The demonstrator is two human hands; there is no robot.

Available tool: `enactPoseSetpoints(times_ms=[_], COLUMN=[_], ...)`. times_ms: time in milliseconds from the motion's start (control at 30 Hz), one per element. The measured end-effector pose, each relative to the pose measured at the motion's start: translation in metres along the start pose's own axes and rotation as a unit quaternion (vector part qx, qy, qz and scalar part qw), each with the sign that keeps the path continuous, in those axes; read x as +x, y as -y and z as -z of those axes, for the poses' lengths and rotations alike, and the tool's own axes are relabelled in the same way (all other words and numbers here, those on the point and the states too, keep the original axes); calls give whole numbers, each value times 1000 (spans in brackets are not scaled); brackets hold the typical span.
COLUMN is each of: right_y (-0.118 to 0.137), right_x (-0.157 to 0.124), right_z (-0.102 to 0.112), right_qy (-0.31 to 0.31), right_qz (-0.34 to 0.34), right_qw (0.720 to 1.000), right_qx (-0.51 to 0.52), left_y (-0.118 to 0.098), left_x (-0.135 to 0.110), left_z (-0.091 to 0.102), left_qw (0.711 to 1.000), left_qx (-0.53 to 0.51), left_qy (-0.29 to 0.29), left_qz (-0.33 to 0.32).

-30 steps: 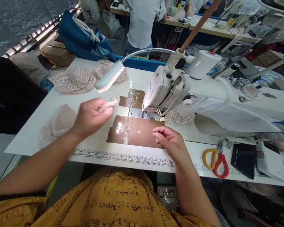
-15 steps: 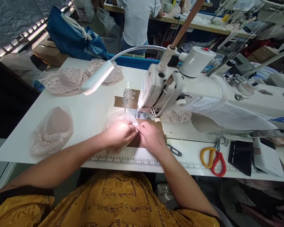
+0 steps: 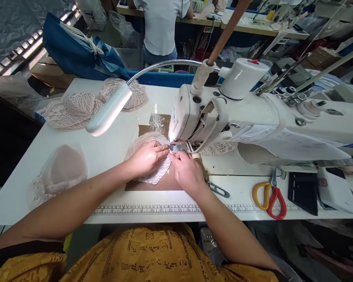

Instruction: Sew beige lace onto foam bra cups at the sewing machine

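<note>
A pale lace bra cup (image 3: 156,175) lies at the presser foot (image 3: 171,147) of a white sewing machine (image 3: 191,113). My left hand (image 3: 148,158) rests flat on the cup, its fingers stretched towards the needle area. On the other side, my right hand (image 3: 188,170) has thumb and finger pinched at the cup's edge, just in front of the foot. The fingertips partly cover that edge, and the needle itself cannot be made out. Beneath the cup is a brown sheet (image 3: 176,184) on the white table.
Scissors with yellow and red handles (image 3: 269,197) lie right, near a black flat object (image 3: 302,192). A small dark cutter-like tool (image 3: 219,188) is by my right wrist. Lace cups (image 3: 82,107) and a sheer cup (image 3: 66,164) lie left, under a lamp (image 3: 110,111). A person (image 3: 160,27) sits beyond.
My left hand has gone from a closed pinch to lying flat. The cup is now spread out under it, with its edge at the presser foot. The camera view has shifted slightly.
</note>
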State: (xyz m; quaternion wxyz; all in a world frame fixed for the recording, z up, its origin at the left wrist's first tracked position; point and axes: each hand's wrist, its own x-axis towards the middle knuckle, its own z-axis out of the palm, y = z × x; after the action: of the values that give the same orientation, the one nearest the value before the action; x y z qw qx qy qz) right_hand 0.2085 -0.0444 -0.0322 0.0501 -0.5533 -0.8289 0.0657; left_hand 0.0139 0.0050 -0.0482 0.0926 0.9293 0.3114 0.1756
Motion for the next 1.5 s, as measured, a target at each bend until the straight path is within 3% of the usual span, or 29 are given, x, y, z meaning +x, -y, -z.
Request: enactPoseSetpoints(times_ms=[367, 767, 900, 1000, 1100, 1200, 1233, 1300, 1333, 1433, 1500], right_y=[1, -1, -2, -6, -12, -16, -17, -18, -18, -19, -18], right_x=[-1, -3, -2, -4, -5, -6, -7, -7, -7, -7, -8], right_z=[-1, -5, -8, -11, -14, -15, -15, -15, -16, -18, -16], right_qy=[7, -26, -57, -82, -106, -118, -120, -121, -120, -112, -110], right_qz=[-12, -13, -17, -5, 22, 52, 58, 62, 62, 50, 43], right_qw=[1000, 1000, 998, 996, 994, 991, 990, 990, 990, 990, 988], right_qx=[-14, 0, 20, 32, 35, 41, 43, 47, 49, 67, 104], left_y=[8, 6, -2, -12, -15, -6, -2, 8, 11, 16, 13], left_x=[5, 4, 1, -9, -37, -88, -109, -154, -176, -231, -252], left_z=[-3, 3, 6, 22, 50, 79, 86, 95, 97, 93, 87], left_qw=[1000, 994, 982, 968, 967, 952, 934, 861, 837, 800, 796], left_qx=[2, 67, 104, 109, 68, 84, 105, 146, 153, 147, 122], left_qy=[-23, 8, 21, 47, 71, 9, -26, -115, -134, -183, -220], left_qz=[6, 84, 158, 222, 236, 294, 340, 474, 508, 552, 551])
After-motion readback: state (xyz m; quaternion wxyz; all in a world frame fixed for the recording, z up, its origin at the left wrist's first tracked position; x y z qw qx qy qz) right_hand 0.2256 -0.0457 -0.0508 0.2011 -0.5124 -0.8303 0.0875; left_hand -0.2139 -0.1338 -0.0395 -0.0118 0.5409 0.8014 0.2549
